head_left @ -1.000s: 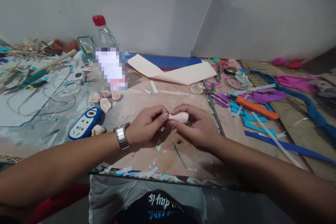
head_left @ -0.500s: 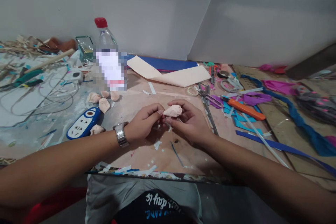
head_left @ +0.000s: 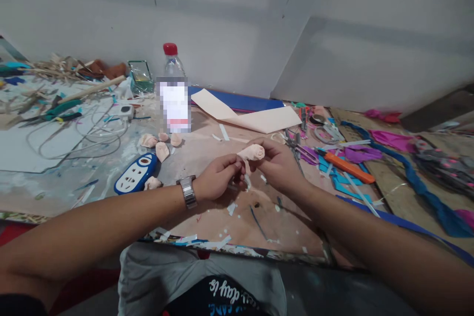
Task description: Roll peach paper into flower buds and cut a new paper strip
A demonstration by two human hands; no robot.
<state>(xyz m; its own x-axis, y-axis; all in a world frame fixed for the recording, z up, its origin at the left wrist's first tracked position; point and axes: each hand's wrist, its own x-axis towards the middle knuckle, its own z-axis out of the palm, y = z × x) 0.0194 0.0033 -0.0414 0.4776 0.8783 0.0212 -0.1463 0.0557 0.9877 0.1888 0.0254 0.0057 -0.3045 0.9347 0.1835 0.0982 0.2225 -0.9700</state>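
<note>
Over the middle of the table I hold a peach rolled paper rosebud [head_left: 254, 152], its spiral end facing right. My left hand [head_left: 218, 177], with a metal watch on the wrist, pinches the bud's narrow left end. The fingers of my right hand [head_left: 279, 164] are closed round its wider end from behind and the right. Several loose peach petals [head_left: 162, 152] lie to the left, cupped in shape. Another peach petal [head_left: 152, 183] rests against the power strip. My palms and some fingertips are hidden.
A blue and white power strip [head_left: 136, 173] lies left of my hands. Behind stand a red-capped bottle [head_left: 173, 65] and a folded cream paper strip [head_left: 259, 119]. To the right are an orange utility knife [head_left: 348, 167], scissors [head_left: 299, 148] and coloured scraps. Pliers [head_left: 62, 109] lie far left.
The view has swung left, so the table things sit further right. The bud has turned a little, and my left fingers have shifted under its narrow end. Both hands still hold it.
</note>
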